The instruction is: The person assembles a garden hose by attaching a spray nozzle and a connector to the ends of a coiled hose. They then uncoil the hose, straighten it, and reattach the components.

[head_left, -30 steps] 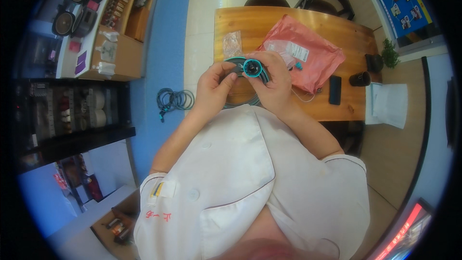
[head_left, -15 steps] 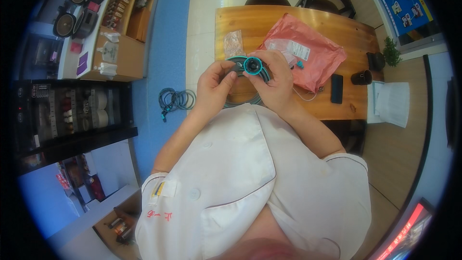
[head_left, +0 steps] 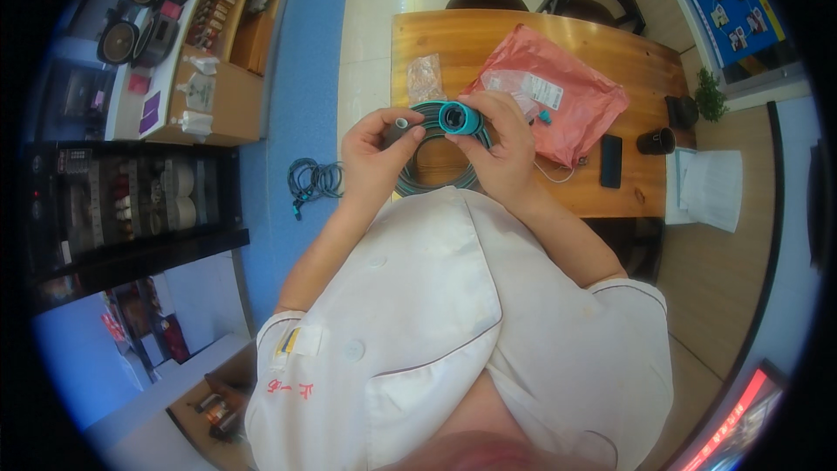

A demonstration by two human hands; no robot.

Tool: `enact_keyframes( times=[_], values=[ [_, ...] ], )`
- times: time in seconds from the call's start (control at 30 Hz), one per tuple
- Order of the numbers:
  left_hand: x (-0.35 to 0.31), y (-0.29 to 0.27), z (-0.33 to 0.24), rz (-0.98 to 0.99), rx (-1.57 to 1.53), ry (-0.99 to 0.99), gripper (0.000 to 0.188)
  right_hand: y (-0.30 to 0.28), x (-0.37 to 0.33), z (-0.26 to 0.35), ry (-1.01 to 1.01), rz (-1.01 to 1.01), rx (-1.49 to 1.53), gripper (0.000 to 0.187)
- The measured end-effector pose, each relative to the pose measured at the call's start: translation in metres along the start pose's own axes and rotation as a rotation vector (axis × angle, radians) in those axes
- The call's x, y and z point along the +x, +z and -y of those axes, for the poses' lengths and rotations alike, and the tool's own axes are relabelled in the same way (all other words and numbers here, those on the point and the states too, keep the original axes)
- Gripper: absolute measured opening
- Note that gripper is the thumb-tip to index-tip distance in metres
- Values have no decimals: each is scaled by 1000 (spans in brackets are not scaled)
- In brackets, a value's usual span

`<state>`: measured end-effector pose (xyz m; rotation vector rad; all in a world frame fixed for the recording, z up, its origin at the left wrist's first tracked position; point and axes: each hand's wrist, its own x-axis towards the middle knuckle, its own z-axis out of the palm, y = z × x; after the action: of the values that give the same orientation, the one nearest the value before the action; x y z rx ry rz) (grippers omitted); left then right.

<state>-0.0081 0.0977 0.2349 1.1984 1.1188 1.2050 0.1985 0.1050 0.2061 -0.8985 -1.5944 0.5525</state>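
Observation:
My left hand (head_left: 375,153) pinches a dark hose end (head_left: 401,123) between thumb and fingers, its round opening showing. In my right hand (head_left: 506,144) is a teal and black hose connector (head_left: 459,119), its wide ribbed opening turned up. The two pieces are apart, with a small gap between them. Below and behind the hands, a coiled dark green hose (head_left: 406,180) lies at the table's near left edge, partly hidden by my hands and shirt.
On the wooden table (head_left: 645,61) lie a red plastic bag (head_left: 593,105), a clear bag (head_left: 425,78), a small teal fitting (head_left: 544,116) and a black phone (head_left: 610,161). A dark cup (head_left: 654,140) stands right. Another coiled hose (head_left: 314,180) rests on the blue floor strip.
The hose end in my left hand has moved left, away from the connector. My right hand has tilted the connector, and more of the hose coil shows between the hands.

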Motion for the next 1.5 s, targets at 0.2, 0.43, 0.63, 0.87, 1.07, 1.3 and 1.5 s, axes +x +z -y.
enact_keyframes(
  times=[0.2,0.43,0.63,0.87,1.07,1.3,1.5],
  values=[
    [-15,5,-23,90,255,174,20,4,2,2,9,-4,57,45],
    [-10,12,-15,106,557,366,21,-2,2,8,-127,32,-37,48],
    [-10,6,-5,140,560,284,21,0,-2,5,-160,73,-52,44],
    [-13,6,7,49,386,62,14,-7,-17,-10,-20,129,-53,46],
    [-9,-25,19,13,-3,-42,11,-29,-85,-142,639,6,-101,40],
    [-18,-56,44,-80,120,-84,13,-119,-158,-314,1037,-214,-556,40],
    [-30,-51,39,-140,79,-142,6,-149,-147,-351,1107,-183,-609,37]
  ],
)
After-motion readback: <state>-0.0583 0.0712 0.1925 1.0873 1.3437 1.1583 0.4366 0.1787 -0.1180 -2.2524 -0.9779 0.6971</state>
